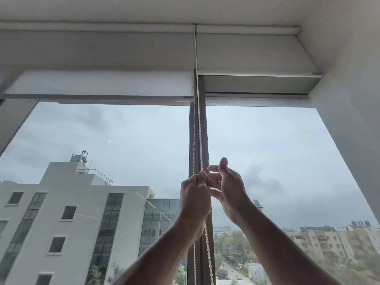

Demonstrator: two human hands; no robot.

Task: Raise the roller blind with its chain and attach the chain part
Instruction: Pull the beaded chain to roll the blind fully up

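A white bead chain (pixel 197 128) hangs from the ceiling down the grey window post (pixel 202 140) in two strands. My left hand (pixel 194 199) is raised in front of the post, fist closed around the front strand, which comes out below the wrist (pixel 208 249). My right hand (pixel 227 190) is just to its right, fingers spread, touching nothing. The left roller blind (pixel 98 83) is rolled high, its bottom bar near the top of the glass. The right roller blind (pixel 255 52) sits even higher.
Two large window panes (pixel 102 140) flank the post, showing grey sky and a white building outside. A white wall (pixel 349 99) closes the right side and the ceiling (pixel 185 9) runs above.
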